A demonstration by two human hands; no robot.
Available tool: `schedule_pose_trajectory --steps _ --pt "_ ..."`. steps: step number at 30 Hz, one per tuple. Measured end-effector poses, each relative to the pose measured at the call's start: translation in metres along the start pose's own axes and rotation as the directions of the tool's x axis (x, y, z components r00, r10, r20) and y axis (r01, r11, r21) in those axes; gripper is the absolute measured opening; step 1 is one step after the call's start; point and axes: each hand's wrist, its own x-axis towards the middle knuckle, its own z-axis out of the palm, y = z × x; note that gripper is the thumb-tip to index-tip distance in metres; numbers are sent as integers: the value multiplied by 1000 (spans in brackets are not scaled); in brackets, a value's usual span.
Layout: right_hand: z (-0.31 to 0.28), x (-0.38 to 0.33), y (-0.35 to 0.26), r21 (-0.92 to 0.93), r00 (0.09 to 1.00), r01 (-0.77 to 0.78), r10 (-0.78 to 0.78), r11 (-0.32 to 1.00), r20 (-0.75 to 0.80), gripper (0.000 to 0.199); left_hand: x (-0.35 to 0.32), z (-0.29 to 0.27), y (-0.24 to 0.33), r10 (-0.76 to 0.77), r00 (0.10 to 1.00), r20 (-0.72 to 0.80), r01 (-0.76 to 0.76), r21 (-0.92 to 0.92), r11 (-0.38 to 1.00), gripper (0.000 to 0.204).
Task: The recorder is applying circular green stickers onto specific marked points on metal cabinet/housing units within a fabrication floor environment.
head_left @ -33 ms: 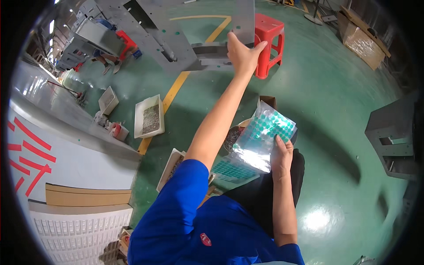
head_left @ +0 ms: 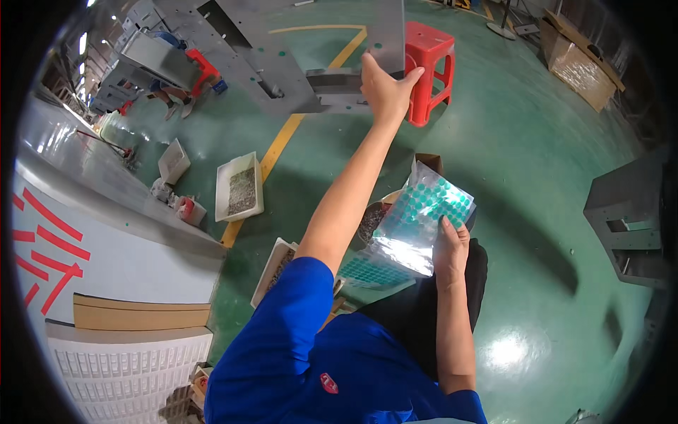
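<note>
My left hand (head_left: 385, 88) is stretched far out in front of me, fingers and thumb closed on the lower edge of a grey metal panel (head_left: 385, 28) that stands upright on the green floor (head_left: 537, 212). My right hand (head_left: 450, 249) stays close to my lap, pinching a shiny sheet of green round stickers (head_left: 424, 212) by its lower edge, thumb on the front. A second sticker sheet (head_left: 371, 272) lies under it on my knee, so I count two sheets. The held sheet looks mostly full, only a few dots gone near one corner, so I judge the sticking has barely begun; a few green dots already show on the larger grey frame (head_left: 240, 42) to the left. On the floor I count two white trays of small metal parts (head_left: 239, 187), one near the yellow line (head_left: 282, 141) and one by my left knee, plus a smaller box (head_left: 173, 161). One red plastic stool (head_left: 427, 67) stands just behind the panel, and one cardboard box (head_left: 579, 63) sits far right.
</note>
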Motion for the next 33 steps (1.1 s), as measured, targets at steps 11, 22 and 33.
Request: schedule_pose_trajectory --steps 11,22,33 --pt "6 -3 -4 57 1000 15 -15 998 8 10 -19 -112 -15 -26 975 221 127 -460 879 82" --pt "8 -1 -9 70 995 -85 82 994 48 13 -22 -190 2 -95 994 -49 84 -198 977 99" --pt "15 -3 -11 84 989 -146 145 986 18 10 17 -152 -41 -48 996 73 53 -65 996 100"
